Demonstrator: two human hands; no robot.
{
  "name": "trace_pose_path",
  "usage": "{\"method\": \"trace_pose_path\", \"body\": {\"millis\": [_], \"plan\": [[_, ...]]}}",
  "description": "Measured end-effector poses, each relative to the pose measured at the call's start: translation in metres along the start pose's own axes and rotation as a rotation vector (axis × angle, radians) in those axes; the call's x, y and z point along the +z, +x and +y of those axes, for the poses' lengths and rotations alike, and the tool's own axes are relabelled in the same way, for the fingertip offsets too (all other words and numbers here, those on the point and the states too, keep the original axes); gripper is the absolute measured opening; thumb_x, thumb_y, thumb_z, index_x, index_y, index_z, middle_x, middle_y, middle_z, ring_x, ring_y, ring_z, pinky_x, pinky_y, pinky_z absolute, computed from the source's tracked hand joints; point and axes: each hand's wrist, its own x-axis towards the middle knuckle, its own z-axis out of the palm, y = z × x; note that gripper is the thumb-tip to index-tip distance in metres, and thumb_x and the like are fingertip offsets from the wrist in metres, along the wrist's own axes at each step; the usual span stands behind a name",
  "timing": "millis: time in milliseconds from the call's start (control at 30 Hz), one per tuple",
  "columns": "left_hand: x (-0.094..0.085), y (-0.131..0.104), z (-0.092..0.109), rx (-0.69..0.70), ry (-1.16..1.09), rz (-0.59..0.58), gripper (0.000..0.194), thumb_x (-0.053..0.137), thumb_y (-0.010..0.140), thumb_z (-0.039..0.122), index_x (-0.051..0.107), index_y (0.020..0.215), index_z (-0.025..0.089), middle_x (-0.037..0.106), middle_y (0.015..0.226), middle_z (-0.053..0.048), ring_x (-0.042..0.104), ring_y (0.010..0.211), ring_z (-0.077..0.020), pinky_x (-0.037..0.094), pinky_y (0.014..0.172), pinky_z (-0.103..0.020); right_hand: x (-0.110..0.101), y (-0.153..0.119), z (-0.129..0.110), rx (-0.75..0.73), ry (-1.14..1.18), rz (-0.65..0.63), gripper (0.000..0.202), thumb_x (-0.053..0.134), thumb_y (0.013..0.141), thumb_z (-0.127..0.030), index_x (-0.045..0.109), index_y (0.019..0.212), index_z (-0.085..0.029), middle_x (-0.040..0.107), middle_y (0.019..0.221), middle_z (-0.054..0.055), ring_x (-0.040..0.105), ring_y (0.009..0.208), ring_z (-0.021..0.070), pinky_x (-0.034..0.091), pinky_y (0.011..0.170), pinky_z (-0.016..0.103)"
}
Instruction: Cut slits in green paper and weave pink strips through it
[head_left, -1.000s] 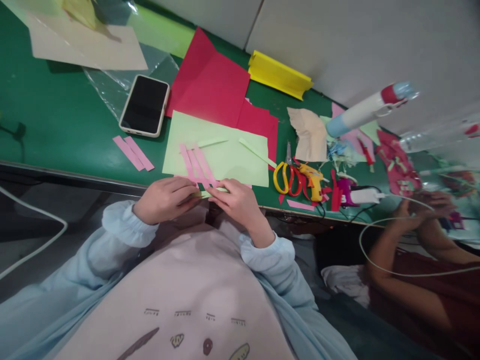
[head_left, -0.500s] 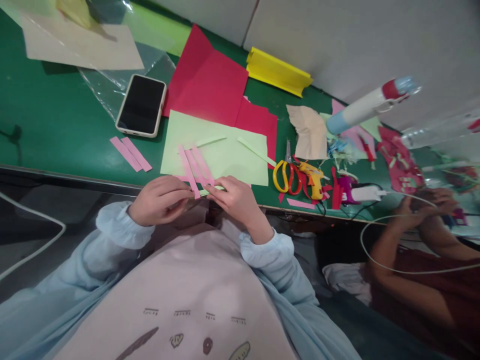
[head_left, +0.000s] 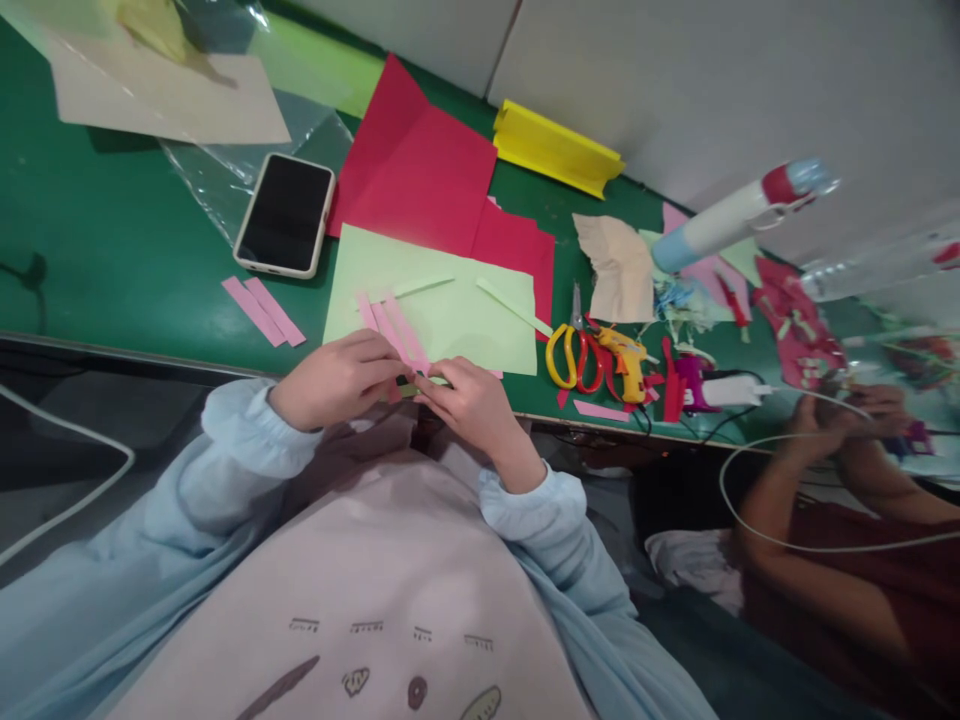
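My left hand is closed over the pink strips, with its fingertips pinched at their near ends. Close beside it, my right hand pinches the same small bundle, where a bit of green strip shows between the hands. The far ends of the pink strips rest over a pale green sheet. Two loose green strips lie on that sheet, one at its right side. My fingers hide how the strips meet. Two more pink strips lie on the table to the left.
A phone lies behind the loose pink strips. Red paper and a yellow holder are at the back. To the right are scissors, a yellow glue gun, a bottle, a white cable and another person's hands.
My left hand has shifted right and slightly up, and now covers the near end of the leftmost pink strip. My right hand has hardly moved.
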Motion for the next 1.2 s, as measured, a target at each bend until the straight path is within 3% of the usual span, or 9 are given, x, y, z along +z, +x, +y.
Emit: {"method": "trace_pose_path", "body": {"millis": [233,600,867,1000,1200], "plan": [[-0.002,-0.008,0.006,-0.024,0.019,-0.046,0.021,0.050,0.091,0.016,0.070,0.091,0.018,0.071,0.092,-0.006,0.063,0.088,-0.0189,0.055,0.083,-0.033,0.000,0.000,0.000,-0.037,-0.026,0.012,0.031,0.046,0.100,-0.035,0.067,0.117,-0.021,0.068,0.102,0.009,0.056,0.087,0.0191,0.042,0.074,0.032],[-0.010,-0.026,0.003,-0.112,0.028,0.043,0.021,0.053,0.088,0.011,0.072,0.095,0.015,0.072,0.091,-0.009,0.064,0.084,-0.0194,0.056,0.076,-0.033,0.001,-0.001,0.002,-0.041,0.011,0.022,0.028,0.049,0.099,-0.033,0.068,0.116,-0.021,0.067,0.103,0.009,0.057,0.090,0.0190,0.045,0.078,0.032],[-0.013,-0.019,0.010,-0.090,-0.226,-0.026,0.024,0.054,0.088,0.014,0.069,0.106,0.019,0.071,0.105,-0.010,0.065,0.100,-0.0207,0.055,0.089,-0.036,0.001,-0.001,0.003,-0.069,0.020,0.040,0.033,0.045,0.100,-0.034,0.069,0.116,-0.017,0.068,0.098,0.009,0.056,0.089,0.0195,0.046,0.078,0.032],[-0.008,-0.017,0.013,-0.057,-0.149,-0.023,0.017,0.063,0.087,0.024,0.067,0.102,0.015,0.070,0.101,-0.012,0.065,0.094,-0.0222,0.056,0.086,-0.037,0.002,0.000,0.002,-0.068,0.036,0.031,0.037,0.043,0.101,-0.037,0.068,0.117,-0.015,0.068,0.098,0.009,0.056,0.089,0.0197,0.046,0.077,0.032],[-0.002,-0.018,0.012,-0.124,-0.078,-0.033,0.014,0.056,0.091,0.023,0.069,0.094,0.017,0.071,0.095,-0.009,0.066,0.087,-0.0187,0.055,0.079,-0.032,-0.001,0.001,0.002,-0.079,0.130,0.003,0.034,0.047,0.099,-0.038,0.070,0.110,-0.018,0.066,0.093,0.009,0.057,0.088,0.0196,0.046,0.077,0.033]]}}
